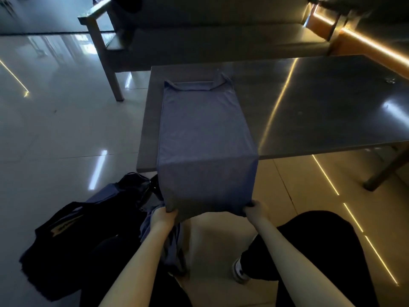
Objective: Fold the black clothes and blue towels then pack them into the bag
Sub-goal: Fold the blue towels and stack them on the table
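Note:
A blue towel (204,134) lies lengthwise on the dark table (321,103) and hangs over the near edge toward me. My left hand (163,217) pinches its near left corner, and my right hand (254,209) pinches the near right corner, holding that end taut above my lap. The far end has a narrow folded-over strip. More blue cloth (170,247) hangs under my left wrist. A heap of black clothes (66,240) lies at lower left, with a dark bag (141,187) just behind it near the table's corner.
A long bench with wooden legs (221,41) stands beyond the table. A small shiny object (390,80) sits at the table's far right. Glossy tiled floor (55,129) spreads to the left. My legs in black trousers and a white shoe (239,271) are below.

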Available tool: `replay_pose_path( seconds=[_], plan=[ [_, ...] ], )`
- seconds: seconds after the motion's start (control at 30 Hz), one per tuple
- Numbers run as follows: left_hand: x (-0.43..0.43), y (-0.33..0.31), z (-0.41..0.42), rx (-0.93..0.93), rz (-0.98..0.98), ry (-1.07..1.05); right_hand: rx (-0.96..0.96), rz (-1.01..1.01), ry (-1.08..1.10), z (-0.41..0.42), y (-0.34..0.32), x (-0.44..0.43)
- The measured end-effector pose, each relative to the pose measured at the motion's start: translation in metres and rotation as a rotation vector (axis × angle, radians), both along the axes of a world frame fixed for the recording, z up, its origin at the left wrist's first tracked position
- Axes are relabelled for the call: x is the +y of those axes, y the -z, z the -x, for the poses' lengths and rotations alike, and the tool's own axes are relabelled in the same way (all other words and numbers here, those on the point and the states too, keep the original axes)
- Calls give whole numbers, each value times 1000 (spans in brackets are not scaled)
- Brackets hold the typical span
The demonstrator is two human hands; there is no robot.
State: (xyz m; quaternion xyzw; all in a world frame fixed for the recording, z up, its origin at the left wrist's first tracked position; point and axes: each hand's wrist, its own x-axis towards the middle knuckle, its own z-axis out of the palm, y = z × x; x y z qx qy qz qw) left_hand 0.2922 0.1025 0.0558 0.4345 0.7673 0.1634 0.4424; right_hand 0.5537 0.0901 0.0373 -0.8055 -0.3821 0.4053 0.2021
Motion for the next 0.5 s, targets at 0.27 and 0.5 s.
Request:
replay_pose_path(
  seconds=[0.27, 0.5],
  plan=[
    [-17, -42, 20, -71, -190, -139, 184, -293, 335, 2, -56, -13],
    [-17, -81, 27, -183, -324, -210, 268, -476, 317, -6, -99, -9]
  ],
)
